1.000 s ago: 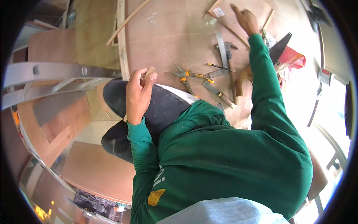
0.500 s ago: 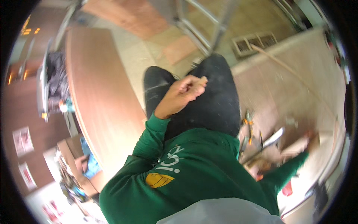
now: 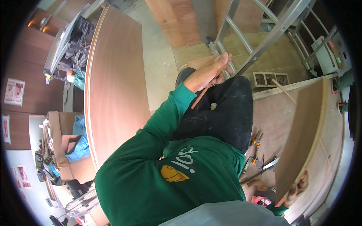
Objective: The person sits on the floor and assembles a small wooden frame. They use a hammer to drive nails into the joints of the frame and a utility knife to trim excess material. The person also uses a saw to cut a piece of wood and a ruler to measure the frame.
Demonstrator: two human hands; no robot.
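My left hand [image 3: 212, 71] is raised over my knees, its fingers closed around a thin reddish-brown wooden stick [image 3: 200, 98] that pokes out below the palm. At the right, my right hand [image 3: 297, 190] grips the lower edge of a flat wooden board [image 3: 304, 137], which stands tilted on its edge. The board covers part of that hand and the work surface behind it. A small orange piece [image 3: 280, 202] shows beside the right hand; what it is I cannot tell.
A large wooden panel [image 3: 117, 83] stands at my left. Ahead is a metal ladder [image 3: 260, 43]. Orange-handled pliers [image 3: 257, 143] and other tools lie on the plywood surface [image 3: 275, 113] at my right, with a small wooden frame [image 3: 269, 79] at its far edge. A fan [image 3: 81, 203] is lower left.
My right hand has lifted the wooden board up onto its edge. My left hand has moved forward and right, and the stick now shows below it. The whole view has shifted.
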